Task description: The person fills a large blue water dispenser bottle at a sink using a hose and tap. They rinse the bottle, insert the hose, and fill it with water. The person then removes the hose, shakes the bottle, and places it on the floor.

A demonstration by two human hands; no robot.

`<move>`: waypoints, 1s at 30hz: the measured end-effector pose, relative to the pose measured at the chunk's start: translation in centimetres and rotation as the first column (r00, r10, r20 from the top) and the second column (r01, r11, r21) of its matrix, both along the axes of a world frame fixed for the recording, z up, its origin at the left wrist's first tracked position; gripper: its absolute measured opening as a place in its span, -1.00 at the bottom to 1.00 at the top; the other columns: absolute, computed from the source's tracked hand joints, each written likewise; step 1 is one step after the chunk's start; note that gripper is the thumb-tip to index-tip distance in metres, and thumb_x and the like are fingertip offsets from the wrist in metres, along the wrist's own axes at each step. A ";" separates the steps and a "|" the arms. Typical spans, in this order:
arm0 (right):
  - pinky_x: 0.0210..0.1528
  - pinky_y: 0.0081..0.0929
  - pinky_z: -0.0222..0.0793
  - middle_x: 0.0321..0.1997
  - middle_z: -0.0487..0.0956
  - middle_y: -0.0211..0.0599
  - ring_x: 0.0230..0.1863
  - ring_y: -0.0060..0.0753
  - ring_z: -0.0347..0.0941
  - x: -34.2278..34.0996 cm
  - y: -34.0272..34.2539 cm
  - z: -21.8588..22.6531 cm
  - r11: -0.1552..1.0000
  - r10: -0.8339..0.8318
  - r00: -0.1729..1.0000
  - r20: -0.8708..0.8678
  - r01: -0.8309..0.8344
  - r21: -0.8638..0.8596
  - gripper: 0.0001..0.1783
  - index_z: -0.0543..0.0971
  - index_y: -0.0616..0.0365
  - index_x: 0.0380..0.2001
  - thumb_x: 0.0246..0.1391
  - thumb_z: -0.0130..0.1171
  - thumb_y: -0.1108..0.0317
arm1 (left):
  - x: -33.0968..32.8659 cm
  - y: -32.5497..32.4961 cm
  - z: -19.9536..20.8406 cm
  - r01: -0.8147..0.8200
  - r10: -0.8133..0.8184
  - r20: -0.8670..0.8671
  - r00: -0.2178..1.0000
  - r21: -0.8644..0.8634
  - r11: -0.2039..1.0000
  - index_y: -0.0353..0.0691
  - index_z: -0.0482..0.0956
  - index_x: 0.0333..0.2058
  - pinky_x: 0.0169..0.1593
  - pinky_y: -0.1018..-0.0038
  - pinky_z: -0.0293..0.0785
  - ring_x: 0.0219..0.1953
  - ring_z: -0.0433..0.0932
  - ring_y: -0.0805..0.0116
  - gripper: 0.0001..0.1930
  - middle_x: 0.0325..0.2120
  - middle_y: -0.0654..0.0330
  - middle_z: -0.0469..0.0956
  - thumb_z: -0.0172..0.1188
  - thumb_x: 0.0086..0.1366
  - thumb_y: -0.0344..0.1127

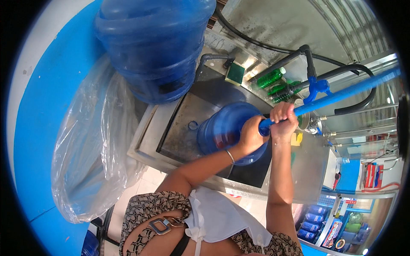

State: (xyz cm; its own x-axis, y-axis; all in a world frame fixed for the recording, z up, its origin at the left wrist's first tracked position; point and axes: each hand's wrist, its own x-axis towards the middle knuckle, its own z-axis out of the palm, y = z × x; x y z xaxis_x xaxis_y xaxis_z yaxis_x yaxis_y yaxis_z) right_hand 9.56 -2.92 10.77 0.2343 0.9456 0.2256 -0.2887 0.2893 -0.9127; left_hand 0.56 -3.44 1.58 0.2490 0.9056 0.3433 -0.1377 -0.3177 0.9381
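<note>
A blue water jug (213, 128) lies on its side in the steel sink (177, 141), its mouth toward the right. My left hand (252, 135) is closed around the jug's neck, a thin bracelet on its wrist. Just right of it, my right hand (283, 120) is wrapped around a long blue pole (341, 97). One end of this pole enters the jug's mouth, and the rest slants up to the far right. Something reddish shows dimly through the jug wall; its kind cannot be made out.
Another large blue jug (149, 51) stands at the sink's far left, beside a clear plastic bag (94, 145). Behind the sink are a green-and-yellow sponge (235, 74), green bottles (271, 78) and a dark pipe with a blue valve (317, 87). A stocked display case (341, 222) stands lower right.
</note>
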 end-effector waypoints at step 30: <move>-0.39 -0.49 0.13 -0.62 0.21 -0.52 -0.55 -0.52 0.11 -2.6 -0.4 -0.7 0.866 -0.500 0.859 -0.111 0.494 -0.078 -0.53 0.29 -0.01 -0.58 0.22 0.23 0.00 | 1.0 4.9 -2.3 0.311 -0.311 0.010 0.950 -0.070 0.948 -0.27 0.49 -0.14 0.05 0.24 0.39 -0.05 0.49 -0.06 -0.38 -0.16 -0.05 0.54 0.55 -0.22 -0.23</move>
State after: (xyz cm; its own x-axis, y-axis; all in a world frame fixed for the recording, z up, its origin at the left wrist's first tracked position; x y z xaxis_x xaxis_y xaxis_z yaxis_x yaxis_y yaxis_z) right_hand 6.94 -3.34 10.05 0.6986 0.7048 0.1233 -0.2289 0.3835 -0.8947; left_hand 1.60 1.42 -0.74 0.5227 0.8048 0.2813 -0.2185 -0.1925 0.9567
